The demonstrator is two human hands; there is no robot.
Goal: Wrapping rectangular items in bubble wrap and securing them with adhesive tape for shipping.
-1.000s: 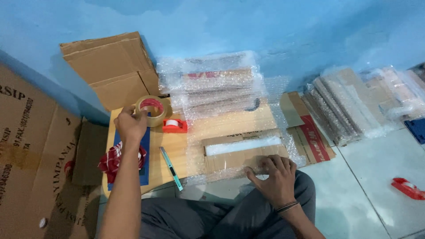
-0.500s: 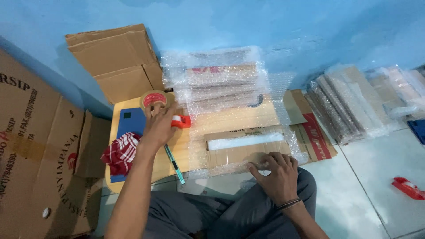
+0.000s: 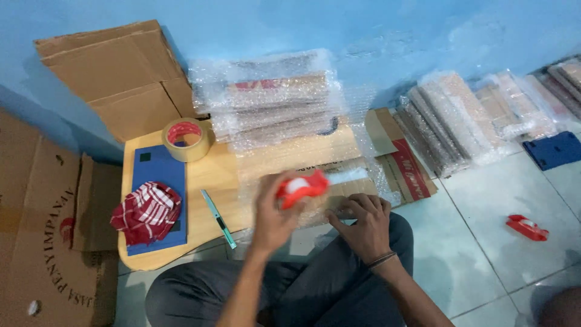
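Observation:
My left hand (image 3: 272, 212) holds a red tape dispenser (image 3: 301, 188) up over a flat bubble-wrapped cardboard package (image 3: 315, 172) on a low wooden table (image 3: 209, 175). On the near edge of that package, just right of the dispenser, my right hand (image 3: 361, 221) presses down with fingers spread. A stack of bubble-wrapped packages (image 3: 269, 97) sits behind it. My legs are crossed under the table's front edge.
A roll of brown tape (image 3: 185, 139), a blue board (image 3: 158, 200) with a red-checked cloth (image 3: 147, 212) and a green-handled cutter (image 3: 218, 218) lie on the table's left. Cardboard boxes (image 3: 115, 72) stand left, wrapped bundles (image 3: 460, 118) right, another red dispenser (image 3: 528, 227) on the floor.
My left hand left the brown tape roll, picked up the red dispenser from the table and carried it right, toward the package under my right hand.

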